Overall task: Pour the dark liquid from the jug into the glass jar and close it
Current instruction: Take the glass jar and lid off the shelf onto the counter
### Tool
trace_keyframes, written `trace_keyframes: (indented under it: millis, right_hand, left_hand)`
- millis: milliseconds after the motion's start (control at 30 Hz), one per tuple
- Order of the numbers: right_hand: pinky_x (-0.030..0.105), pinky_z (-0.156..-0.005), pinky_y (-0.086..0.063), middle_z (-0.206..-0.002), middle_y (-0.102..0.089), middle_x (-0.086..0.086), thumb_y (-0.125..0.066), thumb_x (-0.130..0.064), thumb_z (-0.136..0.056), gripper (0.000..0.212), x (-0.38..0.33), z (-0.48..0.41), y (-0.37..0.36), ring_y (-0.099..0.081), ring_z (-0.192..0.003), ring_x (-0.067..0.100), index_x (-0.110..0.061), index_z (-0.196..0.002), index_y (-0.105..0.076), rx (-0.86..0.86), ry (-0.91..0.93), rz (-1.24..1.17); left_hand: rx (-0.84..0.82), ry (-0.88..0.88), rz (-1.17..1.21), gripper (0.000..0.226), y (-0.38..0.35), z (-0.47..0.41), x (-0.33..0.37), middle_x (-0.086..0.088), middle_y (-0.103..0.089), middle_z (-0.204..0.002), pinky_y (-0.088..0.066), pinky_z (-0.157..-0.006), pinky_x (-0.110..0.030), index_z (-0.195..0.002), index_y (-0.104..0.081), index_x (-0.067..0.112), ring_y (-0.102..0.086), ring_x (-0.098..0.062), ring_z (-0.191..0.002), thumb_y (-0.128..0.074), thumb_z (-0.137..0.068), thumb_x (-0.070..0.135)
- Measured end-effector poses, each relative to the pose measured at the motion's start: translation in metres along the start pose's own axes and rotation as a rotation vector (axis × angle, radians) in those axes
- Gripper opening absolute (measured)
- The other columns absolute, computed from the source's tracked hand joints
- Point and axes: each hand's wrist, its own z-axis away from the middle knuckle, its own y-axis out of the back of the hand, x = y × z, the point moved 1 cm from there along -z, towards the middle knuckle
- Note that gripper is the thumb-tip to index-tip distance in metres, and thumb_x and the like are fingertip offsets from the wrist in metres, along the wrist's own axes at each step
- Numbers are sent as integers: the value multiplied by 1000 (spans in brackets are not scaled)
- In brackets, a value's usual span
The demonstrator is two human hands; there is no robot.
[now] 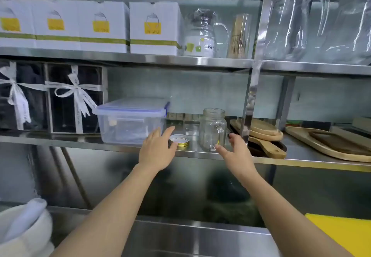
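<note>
Reaching up to the steel shelf (124,148), I hold both hands spread and empty. My left hand (157,150) has its thumb at the rim of the gold lid (179,140); the empty glass jar (213,129) stands upright, just beyond my right hand (234,150), whose fingertips nearly touch it.

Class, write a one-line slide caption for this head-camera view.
Both hands reach to a steel shelf: left hand by the gold lid, right hand beside the empty glass jar.
</note>
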Motion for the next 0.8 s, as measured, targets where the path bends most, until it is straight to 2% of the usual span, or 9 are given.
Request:
trace_keyframes:
  millis: [167,300,367,467,533,600,700,767,800]
  right_hand:
    - [39,-100,-34,-138,-45,7,-60,-27,-89,55,11,-17,-14,-41,-123,25,-12,-137,-38,-95,-229,-410]
    - [33,-89,-34,-127,-51,4,-61,-25,-88,43,11,-26,-20,-45,-111,19,-13,-126,-48,-90,-235,-514]
    - [34,-84,-34,-115,-57,2,-63,-25,-86,32,10,-28,-22,-48,-104,17,-14,-115,-55,-100,-252,-545]
    - [32,-70,-40,-87,-57,1,-66,-25,-84,20,3,-30,-24,-51,-83,15,-11,-97,-61,-104,-304,-595]
    - [29,-59,-41,-71,-49,1,-68,-26,-83,17,-5,-27,-23,-45,-64,13,-12,-82,-58,-69,-354,-714]
    - [27,-53,-35,-60,-41,-1,-68,-26,-83,17,-13,-19,-17,-35,-52,11,-11,-79,-59,11,-417,-849]
    - [25,-57,-39,-62,-48,2,-66,-28,-84,22,-15,6,0,-44,-54,12,-7,-88,-62,32,-435,-809]
    - [33,-77,-52,-84,-65,11,-65,-29,-84,25,-9,27,13,-63,-79,21,-7,-94,-64,-3,-417,-772]
    - [37,-80,-52,-88,-68,11,-63,-30,-85,22,-5,40,18,-65,-84,23,-9,-93,-65,-25,-404,-754]
  left_hand:
    - [-162,61,-24,50,-36,-22,-4,-22,-25,-151,-15,-115,-46,-141,-18,37,-17,-35,-142,-33,-94,43]
    - [-211,106,-70,46,-56,-32,-7,-22,-26,-150,-12,-115,-47,-139,-24,34,-18,-36,-141,-28,-95,43]
    - [-182,115,-90,42,-61,-32,-9,-20,-40,-142,-18,-113,-47,-134,-35,29,-29,-35,-136,-30,-94,42]
    - [-5,87,-56,33,-59,-25,-6,-15,-61,-116,-38,-98,-42,-116,-50,16,-53,-31,-110,-44,-92,37]
    - [63,82,28,30,-53,-18,-3,-14,-65,-107,-46,-86,-39,-108,-55,12,-58,-29,-97,-53,-88,35]
    - [81,73,98,30,-44,-7,1,-14,-65,-103,-49,-79,-37,-104,-59,12,-59,-28,-93,-58,-85,35]
    - [111,42,191,31,-28,23,3,-11,-64,-105,-47,-73,-32,-105,-60,13,-58,-23,-90,-60,-83,35]
    - [130,31,234,32,-15,46,3,-9,-65,-104,-44,-71,-30,-105,-61,14,-55,-18,-85,-62,-82,36]
    - [130,37,244,30,-8,58,2,-8,-65,-102,-44,-71,-31,-102,-61,14,-53,-17,-83,-62,-81,37]
